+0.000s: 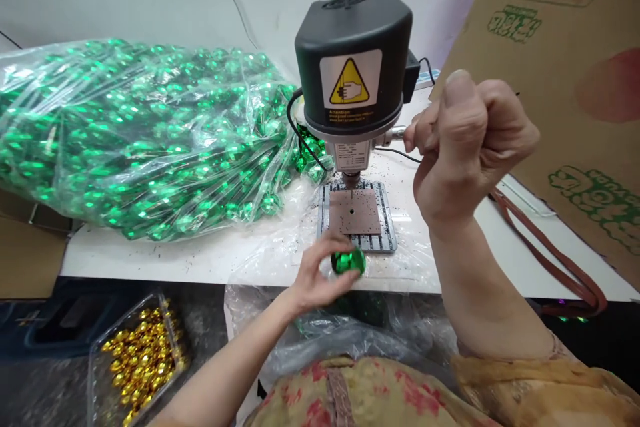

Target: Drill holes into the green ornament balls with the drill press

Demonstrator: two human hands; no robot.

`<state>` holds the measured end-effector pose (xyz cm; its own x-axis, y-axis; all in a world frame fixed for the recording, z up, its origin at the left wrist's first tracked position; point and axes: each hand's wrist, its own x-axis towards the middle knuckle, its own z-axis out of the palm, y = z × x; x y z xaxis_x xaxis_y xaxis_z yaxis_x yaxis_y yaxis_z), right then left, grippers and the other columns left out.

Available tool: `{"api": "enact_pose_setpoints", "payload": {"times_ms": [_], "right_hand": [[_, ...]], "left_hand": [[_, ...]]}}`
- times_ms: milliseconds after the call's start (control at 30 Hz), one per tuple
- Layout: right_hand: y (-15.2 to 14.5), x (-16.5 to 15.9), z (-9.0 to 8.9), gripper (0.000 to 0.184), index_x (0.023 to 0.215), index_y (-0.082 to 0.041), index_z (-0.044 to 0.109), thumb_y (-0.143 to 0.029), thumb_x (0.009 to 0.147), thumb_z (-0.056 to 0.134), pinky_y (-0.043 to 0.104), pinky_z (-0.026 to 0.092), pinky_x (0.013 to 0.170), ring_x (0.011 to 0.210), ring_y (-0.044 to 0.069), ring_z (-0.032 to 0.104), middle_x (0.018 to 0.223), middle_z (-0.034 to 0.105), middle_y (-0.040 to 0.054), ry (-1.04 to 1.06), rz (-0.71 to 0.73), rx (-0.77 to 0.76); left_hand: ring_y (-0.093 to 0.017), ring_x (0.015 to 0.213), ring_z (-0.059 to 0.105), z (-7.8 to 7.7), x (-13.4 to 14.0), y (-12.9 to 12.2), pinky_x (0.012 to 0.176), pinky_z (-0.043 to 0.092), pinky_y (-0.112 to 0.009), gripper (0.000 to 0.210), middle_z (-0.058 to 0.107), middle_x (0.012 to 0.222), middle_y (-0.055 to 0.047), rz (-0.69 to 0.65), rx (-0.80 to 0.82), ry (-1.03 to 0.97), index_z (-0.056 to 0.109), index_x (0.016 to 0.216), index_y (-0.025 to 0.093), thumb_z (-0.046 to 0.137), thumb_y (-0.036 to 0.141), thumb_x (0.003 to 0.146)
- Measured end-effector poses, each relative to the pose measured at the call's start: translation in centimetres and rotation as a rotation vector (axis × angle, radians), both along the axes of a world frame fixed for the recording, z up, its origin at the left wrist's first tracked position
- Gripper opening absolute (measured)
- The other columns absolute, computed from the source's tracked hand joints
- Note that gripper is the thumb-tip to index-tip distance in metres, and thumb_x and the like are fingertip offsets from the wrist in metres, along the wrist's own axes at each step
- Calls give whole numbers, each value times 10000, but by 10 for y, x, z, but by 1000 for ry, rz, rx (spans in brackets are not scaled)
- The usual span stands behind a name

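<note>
In my left hand, closed by thumb and fingers, is a shiny green faceted ball, just in front of the drill press base. My right hand is raised and closed at the right side of the small bench drill press, around the end of its feed lever; the grip itself is mostly hidden by the fingers. Below the drill chuck, a thin bit points down at a brown board with a small hole, lying on the slotted base.
A large clear bag of green faceted balls fills the left of the white table. Golden balls sit in a clear bin lower left. A cardboard box leans at right, near a brown strap. Dark shavings dot the base.
</note>
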<state>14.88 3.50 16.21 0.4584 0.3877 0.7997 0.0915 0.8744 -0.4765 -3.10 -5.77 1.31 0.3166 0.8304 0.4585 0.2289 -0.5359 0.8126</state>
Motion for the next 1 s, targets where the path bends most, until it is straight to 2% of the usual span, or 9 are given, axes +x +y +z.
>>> {"api": "enact_pose_setpoints", "payload": {"times_ms": [133, 233, 300, 400, 567, 633, 767, 867, 1000], "right_hand": [[-3, 0, 2, 495, 607, -236, 275, -395, 908, 634, 300, 321, 460, 447, 71, 376, 503, 281, -61, 7, 29, -7], [-1, 0, 1, 462, 591, -228, 317, -311, 919, 631, 303, 319, 455, 437, 68, 399, 495, 313, -67, 30, 76, 38], [0, 0, 0, 458, 581, -220, 328, -293, 928, 619, 297, 319, 454, 433, 61, 404, 489, 322, -75, 40, 85, 70], [1, 0, -1, 458, 575, -204, 335, -287, 937, 603, 266, 345, 482, 449, 36, 410, 502, 335, -88, 36, 76, 75], [-1, 0, -1, 446, 567, -191, 334, -228, 943, 571, 251, 348, 497, 454, 17, 384, 507, 344, -92, 27, 90, 69], [-1, 1, -2, 435, 567, -189, 351, -214, 938, 576, 255, 362, 499, 458, 21, 402, 507, 363, -89, 9, 95, 70], [1, 4, -4, 417, 563, -183, 389, -204, 925, 593, 259, 392, 514, 457, 27, 445, 506, 402, -85, -14, 95, 93], [2, 5, -5, 407, 567, -183, 386, -181, 923, 582, 263, 401, 530, 463, 33, 464, 504, 407, -80, -14, 107, 103], [2, 5, -5, 411, 573, -183, 368, -184, 924, 582, 276, 409, 561, 488, 42, 484, 508, 406, -71, -27, 115, 119]], "left_hand": [[-251, 909, 734, -15, -20, -56, 744, 588, -351, 363, 747, 1106, -88, -246, 122, 362, 701, 1217, 325, 762, 335, 860], [-291, 882, 744, -28, -29, -70, 709, 611, -402, 449, 770, 1157, -103, -249, 355, 544, 657, 1260, 350, 779, 419, 833], [-276, 872, 742, -28, -31, -61, 712, 625, -401, 406, 777, 1121, -114, -146, 517, 523, 633, 1263, 303, 725, 353, 871], [-216, 919, 728, -13, -31, -16, 793, 613, -353, 349, 758, 1017, -81, 173, 562, 423, 620, 1194, 237, 559, 87, 885], [-229, 910, 673, 11, -39, 111, 853, 563, -374, 317, 678, 938, -72, 664, 280, 385, 610, 995, 206, 432, -7, 843], [-251, 1008, 660, 14, -43, 158, 932, 548, -401, 346, 666, 1071, -103, 674, 216, 403, 624, 1077, 193, 472, -1, 834], [-309, 1193, 605, 15, -46, 218, 1071, 494, -445, 481, 619, 1283, -129, 421, 158, 519, 656, 1196, 185, 641, 12, 747], [-304, 1158, 621, 13, -44, 231, 1057, 504, -438, 517, 617, 1277, -123, 348, 118, 485, 678, 1196, 191, 677, 11, 712], [-262, 1075, 635, 13, -46, 213, 994, 528, -405, 441, 633, 1174, -82, 482, 69, 212, 681, 1155, 222, 726, 98, 734]]}}
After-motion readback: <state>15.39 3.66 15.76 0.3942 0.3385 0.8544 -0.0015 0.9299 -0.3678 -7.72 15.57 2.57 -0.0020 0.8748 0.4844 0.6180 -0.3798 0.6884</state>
